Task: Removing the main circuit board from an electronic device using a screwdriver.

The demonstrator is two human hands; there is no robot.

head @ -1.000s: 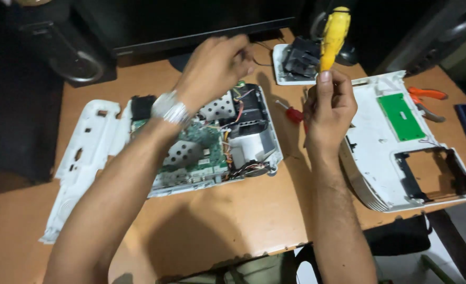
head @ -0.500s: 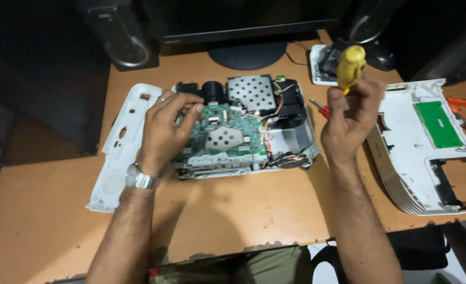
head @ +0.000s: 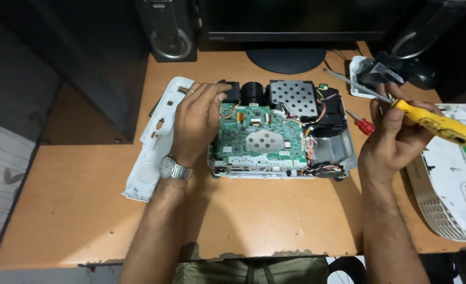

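A green circuit board [head: 262, 138], a yellow-handled screwdriver [head: 437, 124], a white cover panel [head: 156, 142], an orange-brown desk [head: 85, 210].

Screwdriver [head: 437, 124] in my right hand [head: 396, 138]: glossy yellow plastic handle, smudged dark; bare metal shaft.
Circuit board [head: 262, 139] by my left hand [head: 195, 118]: matt green, dull perforated metal shield.
Side panel [head: 151, 142], left: smooth white plastic.
Desk [head: 85, 210]: orange wood laminate, near edge chipped rough.
Wristwatch [head: 171, 168]: shiny metal.
Small screwdriver [head: 361, 122]: glossy red plastic handle.
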